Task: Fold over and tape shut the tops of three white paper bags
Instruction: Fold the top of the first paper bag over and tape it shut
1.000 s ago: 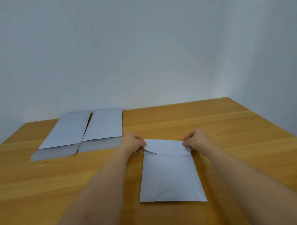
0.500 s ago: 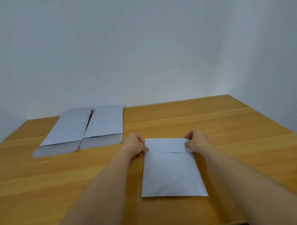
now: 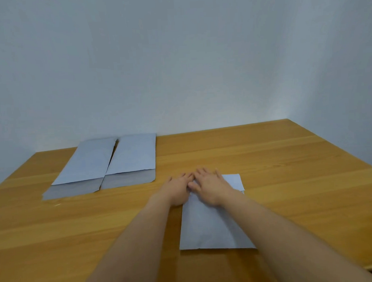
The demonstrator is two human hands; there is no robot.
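Observation:
A white paper bag [image 3: 208,227] lies flat on the wooden table in front of me, its top folded over toward me. My left hand [image 3: 178,188] rests flat at the bag's upper left corner, fingers straight. My right hand [image 3: 210,185] lies flat on the folded flap, fingers spread and pointing away, pressing it down. The right end of the flap [image 3: 233,181] shows beside my right hand. Both hands meet near the flap's left half. No tape is in view.
Two more white paper bags [image 3: 87,164] [image 3: 134,158] lie flat side by side at the back left of the table [image 3: 288,168]. A pale wall stands behind the table. The table's front edge shows at lower right.
The flap has gone from curled up to flat on the bag. My hands let go of its corners; the right hand slid left onto the flap and both now lie flat.

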